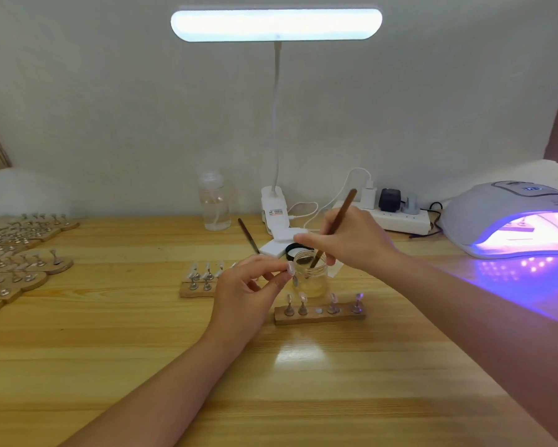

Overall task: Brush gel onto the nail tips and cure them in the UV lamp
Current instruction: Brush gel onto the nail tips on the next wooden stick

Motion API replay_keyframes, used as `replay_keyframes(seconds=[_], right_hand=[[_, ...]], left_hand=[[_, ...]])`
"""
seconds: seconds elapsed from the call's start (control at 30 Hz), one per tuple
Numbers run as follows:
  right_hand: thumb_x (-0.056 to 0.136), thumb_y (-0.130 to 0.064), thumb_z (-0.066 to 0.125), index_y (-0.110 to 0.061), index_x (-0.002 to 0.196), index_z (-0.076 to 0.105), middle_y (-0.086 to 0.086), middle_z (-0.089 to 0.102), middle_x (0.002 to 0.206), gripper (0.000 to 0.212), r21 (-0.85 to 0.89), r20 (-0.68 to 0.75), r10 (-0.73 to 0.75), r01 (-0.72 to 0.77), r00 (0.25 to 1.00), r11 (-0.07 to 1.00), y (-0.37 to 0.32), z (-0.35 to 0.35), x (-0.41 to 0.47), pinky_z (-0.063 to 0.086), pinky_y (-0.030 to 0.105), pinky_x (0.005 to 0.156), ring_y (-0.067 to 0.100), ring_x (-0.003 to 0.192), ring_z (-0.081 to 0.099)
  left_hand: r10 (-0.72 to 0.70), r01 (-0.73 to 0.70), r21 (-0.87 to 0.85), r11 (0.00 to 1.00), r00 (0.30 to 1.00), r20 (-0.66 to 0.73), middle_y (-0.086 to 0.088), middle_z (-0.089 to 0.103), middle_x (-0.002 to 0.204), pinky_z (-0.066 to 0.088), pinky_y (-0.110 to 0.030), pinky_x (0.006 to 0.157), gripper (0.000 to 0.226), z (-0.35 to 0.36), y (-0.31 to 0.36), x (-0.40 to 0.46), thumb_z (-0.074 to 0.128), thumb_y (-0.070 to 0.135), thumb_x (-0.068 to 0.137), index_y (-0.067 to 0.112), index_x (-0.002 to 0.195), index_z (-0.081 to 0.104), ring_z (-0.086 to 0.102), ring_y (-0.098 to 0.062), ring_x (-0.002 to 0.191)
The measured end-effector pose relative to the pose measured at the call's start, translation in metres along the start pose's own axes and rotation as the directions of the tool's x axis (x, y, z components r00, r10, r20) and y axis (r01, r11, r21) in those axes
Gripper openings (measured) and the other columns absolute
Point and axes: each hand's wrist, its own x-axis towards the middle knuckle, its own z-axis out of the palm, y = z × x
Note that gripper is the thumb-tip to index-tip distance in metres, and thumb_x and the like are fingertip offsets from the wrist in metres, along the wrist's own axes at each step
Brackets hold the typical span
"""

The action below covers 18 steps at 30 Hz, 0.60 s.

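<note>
Pale wood forms the table (109,366), and two bare forearms reach across it from the near edge. Nearest lies a wooden holder strip (319,316) carrying four small metal stands, each topped with a clear nail tip, plus one bare round spot in the middle.

Just behind it, the left hand (248,295) has thumb and forefinger pinched together on a single stand with its nail tip (291,267), held beside the rim of a small glass jar (311,277). Its other fingers are loosely curled beneath.

The right hand (355,240) hovers over the jar, fingers closed around a brown brush (334,227) held like a pen. The handle slants up and to the right; the lower end dips into the jar, which holds a clear, faintly yellow gel.

Left of the jar, partly hidden by the left hand, sits a second holder (195,285) with several more tipped stands; their exact count cannot be told. Behind the jar lie a black lid (292,248), white pads (284,241) and a second thin tool (248,235).

Along the far left edge, many more wooden holders (22,253) with stands are crowded together, too many to count.

At the far right, a white UV lamp (509,217) glows violet inside, spilling purple light onto the table. Against the wall stand a clear bottle (214,203), a power strip (397,216) and a lit clip-on desk lamp (276,24).
</note>
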Motion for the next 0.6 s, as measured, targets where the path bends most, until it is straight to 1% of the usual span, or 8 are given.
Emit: replay_keyframes(seconds=[0.1, 0.17, 0.27, 0.37, 0.43, 0.5, 0.6], right_hand=[[0.073, -0.054, 0.067, -0.02, 0.057, 0.053, -0.005, 0.059, 0.053, 0.04, -0.128, 0.067, 0.022, -0.014, 0.997, 0.992, -0.003, 0.006, 0.004, 0.047, 0.033, 0.063, 0.013, 0.066, 0.061], [0.073, -0.053, 0.068, -0.019, 0.058, 0.054, -0.003, 0.059, 0.058, 0.04, -0.135, 0.076, 0.024, -0.014, 0.997, 0.991, -0.003, 0.008, 0.005, 0.047, 0.034, 0.063, 0.016, 0.069, 0.061], [0.074, -0.049, 0.069, -0.019, 0.055, 0.054, -0.005, 0.057, 0.053, 0.038, -0.047, 0.034, 0.028, -0.027, 0.999, 0.999, -0.003, 0.002, 0.006, 0.049, 0.035, 0.067, 0.013, 0.064, 0.059], [0.074, -0.045, 0.069, -0.021, 0.049, 0.054, -0.006, 0.056, 0.046, 0.038, 0.088, -0.036, 0.067, -0.064, 0.997, 0.994, 0.003, -0.009, 0.007, 0.048, 0.03, 0.066, 0.007, 0.057, 0.057], [0.074, -0.044, 0.07, -0.021, 0.044, 0.052, -0.008, 0.054, 0.041, 0.042, 0.17, -0.054, 0.113, -0.102, 0.992, 0.98, 0.008, -0.014, 0.006, 0.044, 0.025, 0.06, 0.002, 0.054, 0.055], [0.076, -0.042, 0.07, -0.018, 0.045, 0.051, -0.01, 0.052, 0.037, 0.044, 0.224, -0.053, 0.151, -0.135, 0.987, 0.965, 0.012, -0.017, 0.005, 0.037, 0.022, 0.056, -0.004, 0.047, 0.052], [0.078, -0.04, 0.069, -0.016, 0.046, 0.05, -0.01, 0.051, 0.035, 0.044, 0.26, -0.055, 0.183, -0.163, 0.982, 0.952, 0.017, -0.019, 0.004, 0.032, 0.021, 0.054, -0.01, 0.04, 0.046]], left_hand=[[-0.013, 0.012, -0.014, 1.0, 1.0, -0.009, 0.01, 0.068, 0.078, 0.037, -0.012, 0.052, 0.029, -0.001, 0.0, 0.0, 0.071, 0.006, 0.073, 0.035, 0.073, 0.068, 0.059, -0.011, 0.071], [-0.013, 0.013, -0.014, 1.0, 1.0, -0.007, 0.009, 0.068, 0.079, 0.037, -0.013, 0.052, 0.027, -0.001, 0.0, 0.0, 0.071, 0.007, 0.073, 0.034, 0.073, 0.068, 0.059, -0.012, 0.072], [-0.015, 0.015, 0.0, 1.0, 1.0, -0.004, 0.009, 0.068, 0.079, 0.038, -0.014, 0.053, 0.028, 0.0, 0.0, 0.0, 0.071, 0.007, 0.073, 0.035, 0.073, 0.068, 0.059, -0.011, 0.072], [-0.021, 0.021, -0.002, 1.0, 1.0, -0.006, 0.011, 0.068, 0.078, 0.038, -0.015, 0.053, 0.03, 0.0, 0.0, 0.0, 0.071, 0.007, 0.073, 0.037, 0.072, 0.067, 0.058, -0.009, 0.071], [-0.023, 0.023, -0.007, 1.0, 1.0, -0.007, 0.012, 0.068, 0.077, 0.038, -0.015, 0.052, 0.029, 0.0, 0.0, 0.0, 0.071, 0.008, 0.073, 0.037, 0.072, 0.067, 0.059, -0.01, 0.071], [-0.027, 0.027, -0.01, 1.0, 1.0, -0.012, 0.012, 0.068, 0.077, 0.039, -0.018, 0.053, 0.03, 0.0, 0.001, 0.0, 0.071, 0.008, 0.073, 0.037, 0.072, 0.067, 0.059, -0.012, 0.071], [-0.027, 0.027, -0.01, 1.0, 1.0, -0.008, 0.012, 0.068, 0.078, 0.04, -0.023, 0.054, 0.029, 0.001, 0.0, 0.0, 0.071, 0.007, 0.073, 0.036, 0.073, 0.068, 0.06, -0.013, 0.073]])
